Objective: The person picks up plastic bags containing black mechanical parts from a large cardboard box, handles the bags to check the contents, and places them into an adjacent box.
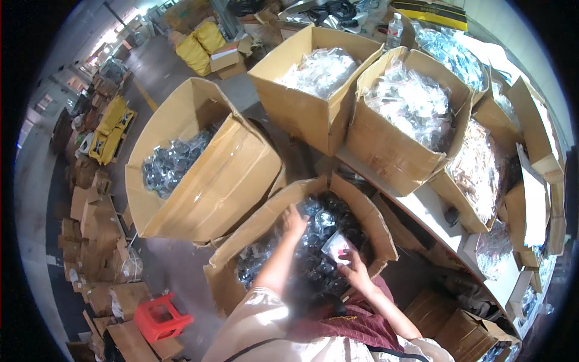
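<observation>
Observed both hands apart, over a cardboard box filled with dark plastic-wrapped pieces. Noted left hand down on the pieces, near the box's left edge and toward its far corner; unable to confirm any grip there. Noted right hand pinching a pale packet between thumb and fingers, above the pieces, toward the box's right corner. Judged chief risk: loss of the packet down among the glossy heap, from slick film and a fingertip hold. Judged second: snagging or tearing under the left hand, from loose, crowded plastic. Also flagged: a large box of clear bags close to the near edge of the counter, possibly liable to tip if knocked.
</observation>
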`<act>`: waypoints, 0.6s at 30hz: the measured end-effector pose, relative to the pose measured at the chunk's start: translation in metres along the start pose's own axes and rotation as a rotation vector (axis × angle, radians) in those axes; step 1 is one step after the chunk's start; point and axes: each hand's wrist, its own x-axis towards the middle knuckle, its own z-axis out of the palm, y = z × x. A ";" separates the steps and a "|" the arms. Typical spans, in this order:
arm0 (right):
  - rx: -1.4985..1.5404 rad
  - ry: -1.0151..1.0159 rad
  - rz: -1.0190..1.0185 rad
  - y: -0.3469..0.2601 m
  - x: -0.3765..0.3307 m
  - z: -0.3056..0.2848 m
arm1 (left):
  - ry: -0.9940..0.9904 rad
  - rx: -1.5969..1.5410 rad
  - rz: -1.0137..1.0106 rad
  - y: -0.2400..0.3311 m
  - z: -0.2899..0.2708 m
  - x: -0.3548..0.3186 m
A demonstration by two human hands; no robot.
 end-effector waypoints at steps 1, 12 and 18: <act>0.078 -0.017 0.052 -0.005 -0.005 -0.004 | -0.009 -0.005 0.005 0.005 0.005 -0.001; -0.038 0.014 -0.015 -0.016 0.017 0.006 | 0.036 -0.324 0.072 -0.041 0.028 0.006; -0.026 -0.073 0.096 -0.011 0.017 -0.007 | -0.053 -0.007 -0.075 0.002 0.031 0.008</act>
